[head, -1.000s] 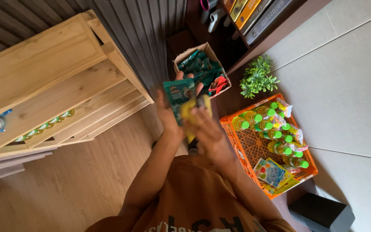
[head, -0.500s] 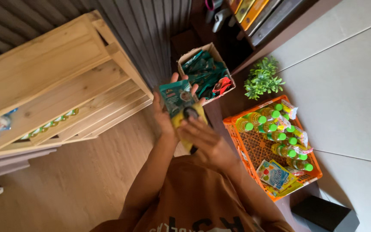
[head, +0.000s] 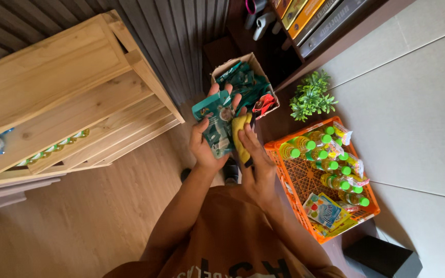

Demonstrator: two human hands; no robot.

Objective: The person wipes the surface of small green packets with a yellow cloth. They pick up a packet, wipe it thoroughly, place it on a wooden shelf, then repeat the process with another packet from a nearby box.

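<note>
Teal pouch (head: 216, 123), flat and glossy, held upright in left hand (head: 205, 146); fingers curl round its lower edge, thumb across the front. Right hand (head: 256, 159) is closed on a yellow cloth (head: 240, 135), pressing it vs. the pouch's right side. Landmark for all positions: orange crate (head: 305, 177) on the floor. Pouch and both hands sit just left of the crate, above the person's orange shirt (head: 233, 237). Crate contents: yellow bottles w/ green caps (head: 325, 154) along its far side, blue-and-yellow sachets (head: 325, 208) at its near end. Beyond the crate, up-left: cardboard box (head: 243, 82) filled w/ more teal pouches. Directly beyond the crate: small green plant (head: 310, 95). Far left of the crate: pale wooden shelf unit (head: 68, 98), a row of small bottles on one lower shelf.

Step in hand appears to be wiping the pouch. Judgement on doing it well: keep the left grip low so the front face stays exposed; draw the cloth in one direction w/ light pressure, since a soft pouch buckles if squeezed; turn it to reach the back.
</note>
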